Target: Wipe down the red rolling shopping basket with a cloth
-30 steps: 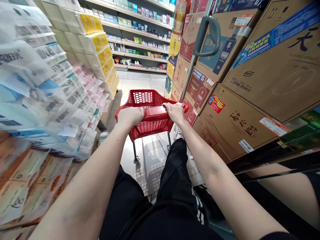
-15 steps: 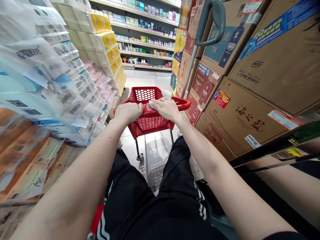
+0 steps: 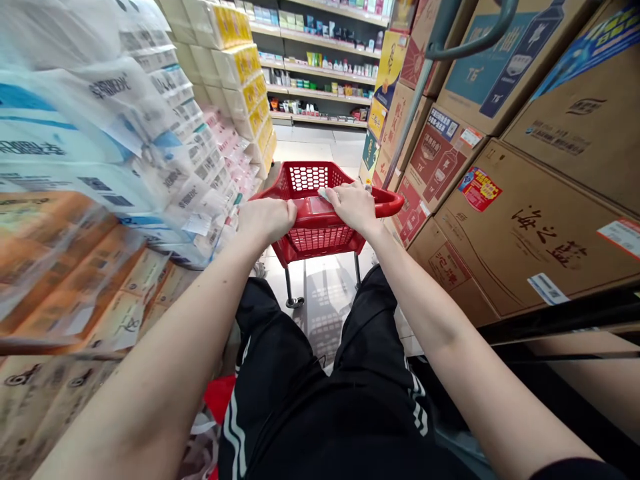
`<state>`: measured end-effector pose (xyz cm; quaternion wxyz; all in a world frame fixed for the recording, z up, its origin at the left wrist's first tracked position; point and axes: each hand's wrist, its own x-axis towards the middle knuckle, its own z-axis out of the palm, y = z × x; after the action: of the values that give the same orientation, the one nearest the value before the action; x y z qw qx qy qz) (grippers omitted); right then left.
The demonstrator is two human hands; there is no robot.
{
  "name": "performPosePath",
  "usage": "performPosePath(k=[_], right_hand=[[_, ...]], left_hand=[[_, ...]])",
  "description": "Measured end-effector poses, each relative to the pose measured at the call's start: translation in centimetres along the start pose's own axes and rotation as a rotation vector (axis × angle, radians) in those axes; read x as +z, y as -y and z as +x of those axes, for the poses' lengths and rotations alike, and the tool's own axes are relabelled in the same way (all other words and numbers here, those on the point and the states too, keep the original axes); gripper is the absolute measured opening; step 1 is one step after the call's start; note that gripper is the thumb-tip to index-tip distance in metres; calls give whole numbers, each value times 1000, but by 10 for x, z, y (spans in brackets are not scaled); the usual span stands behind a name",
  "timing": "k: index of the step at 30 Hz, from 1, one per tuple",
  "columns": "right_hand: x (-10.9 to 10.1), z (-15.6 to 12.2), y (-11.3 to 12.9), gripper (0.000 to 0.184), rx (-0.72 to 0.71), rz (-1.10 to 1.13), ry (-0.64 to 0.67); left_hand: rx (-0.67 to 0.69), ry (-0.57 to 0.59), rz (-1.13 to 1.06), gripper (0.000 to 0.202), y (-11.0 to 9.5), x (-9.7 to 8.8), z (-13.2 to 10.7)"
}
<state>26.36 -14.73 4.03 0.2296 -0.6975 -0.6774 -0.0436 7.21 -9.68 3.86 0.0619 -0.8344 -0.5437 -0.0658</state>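
In front of me stands a small red shopping cart (image 3: 323, 243) with a mesh basket and thin dark legs on casters. My left hand (image 3: 269, 219) is closed around the left part of its red handle (image 3: 314, 208). On the right part of the handle lies my right hand (image 3: 354, 207), fingers curled over a crumpled white cloth (image 3: 324, 193) or tissue and pressing it on the bar. Only a small edge of the cloth shows by the fingertips; the rest is under the hand.
Wrapped tissue packs (image 3: 150, 133) are piled along the left. Stacked cardboard cartons (image 3: 540, 233) line the right side, with a grey handle (image 3: 470, 50) on a pole before them. Shelves of small goods (image 3: 320, 73) span the far end.
My right hand has slid rightward along the handle with the cloth, away from the left hand, which keeps its grip. The whole view has shifted, so cart and cartons appear farther right.
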Motion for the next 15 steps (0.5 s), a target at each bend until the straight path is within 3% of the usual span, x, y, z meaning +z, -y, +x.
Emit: performPosePath(k=[3, 5, 8, 12, 15], right_hand=[[2, -21, 23, 57, -135, -2, -65], [2, -22, 22, 55, -177, 10, -48], [2, -3, -5, 59, -130, 37, 23], [2, 30, -54, 74, 92, -12, 129], [2, 40, -69, 74, 93, -55, 127]], left_hand=[[-7, -4, 10, 67, 12, 3, 5], [-1, -7, 9, 68, 17, 4, 6], [22, 4, 12, 71, 20, 6, 6], [59, 40, -12, 70, 19, 4, 3], [112, 61, -101, 66, 22, -2, 6]])
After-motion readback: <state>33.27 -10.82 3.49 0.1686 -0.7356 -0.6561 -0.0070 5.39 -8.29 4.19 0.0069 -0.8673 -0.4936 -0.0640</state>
